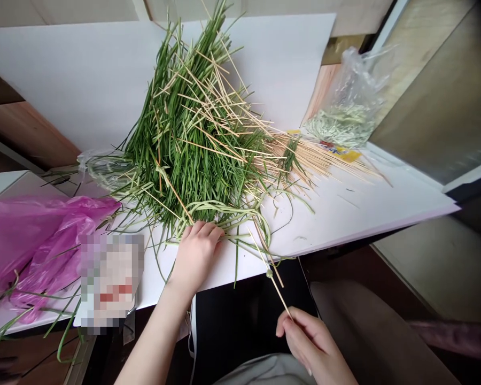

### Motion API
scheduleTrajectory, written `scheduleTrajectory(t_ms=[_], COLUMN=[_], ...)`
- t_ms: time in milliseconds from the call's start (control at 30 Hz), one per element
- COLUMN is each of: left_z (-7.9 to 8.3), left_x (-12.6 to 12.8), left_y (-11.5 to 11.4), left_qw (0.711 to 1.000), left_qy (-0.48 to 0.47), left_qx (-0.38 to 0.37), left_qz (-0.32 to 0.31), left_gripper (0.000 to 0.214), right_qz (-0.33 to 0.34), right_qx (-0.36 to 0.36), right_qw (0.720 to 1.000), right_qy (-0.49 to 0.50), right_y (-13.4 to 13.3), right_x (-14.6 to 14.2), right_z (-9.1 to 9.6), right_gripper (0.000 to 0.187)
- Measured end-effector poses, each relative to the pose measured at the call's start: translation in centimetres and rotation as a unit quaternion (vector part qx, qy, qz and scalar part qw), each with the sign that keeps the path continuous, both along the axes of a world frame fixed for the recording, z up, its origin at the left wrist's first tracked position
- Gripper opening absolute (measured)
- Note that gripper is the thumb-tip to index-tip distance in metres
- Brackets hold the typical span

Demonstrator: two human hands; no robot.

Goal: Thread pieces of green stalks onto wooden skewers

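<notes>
My right hand (304,339), low in front of the table edge, pinches a thin bamboo skewer (282,297) between thumb and fingers. A small green knot (269,273) sits partway along that skewer. On the table, my left hand (198,250) is closed over the loose pale green stems (224,207) at the front of the pile; its fingertips are hidden. Behind it rises a tall heap of long green chive-like leaves (192,155), with many skewers lying across it. A knotted stem is wound on one skewer (172,187) just behind my left hand.
More bamboo skewers (324,158) fan out to the right on the white tabletop (369,206). A clear bag (347,115) holding pale green pieces stands at the back right. At left lie a pink plastic bag (44,235) and a blurred-out phone-like object (112,280).
</notes>
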State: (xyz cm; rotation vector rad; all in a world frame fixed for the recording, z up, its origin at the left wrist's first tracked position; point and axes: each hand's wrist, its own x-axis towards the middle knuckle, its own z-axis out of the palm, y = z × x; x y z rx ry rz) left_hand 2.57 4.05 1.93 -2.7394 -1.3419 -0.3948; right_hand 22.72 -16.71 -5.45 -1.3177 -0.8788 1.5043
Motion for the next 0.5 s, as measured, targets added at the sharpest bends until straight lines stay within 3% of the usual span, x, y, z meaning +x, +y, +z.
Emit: scheduleTrajectory(t_ms=[267,500], left_z=[0.7,0.7], left_x=[0.1,0.1], left_y=[0.2,0.0], left_qw=[1.0,0.995], left_qy=[0.004,-0.098], left_qx=[-0.01,-0.027], left_qz=[-0.021,-0.006], left_gripper=[0.013,0.011], right_qz=[-0.004,-0.003], right_qx=[-0.02,-0.03], right_qw=[0.998,0.998], right_qy=[0.062,0.055], right_y=[0.3,0.3], right_x=[0.0,0.1], right_z=[1.0,1.5], right_gripper=[0.053,0.055])
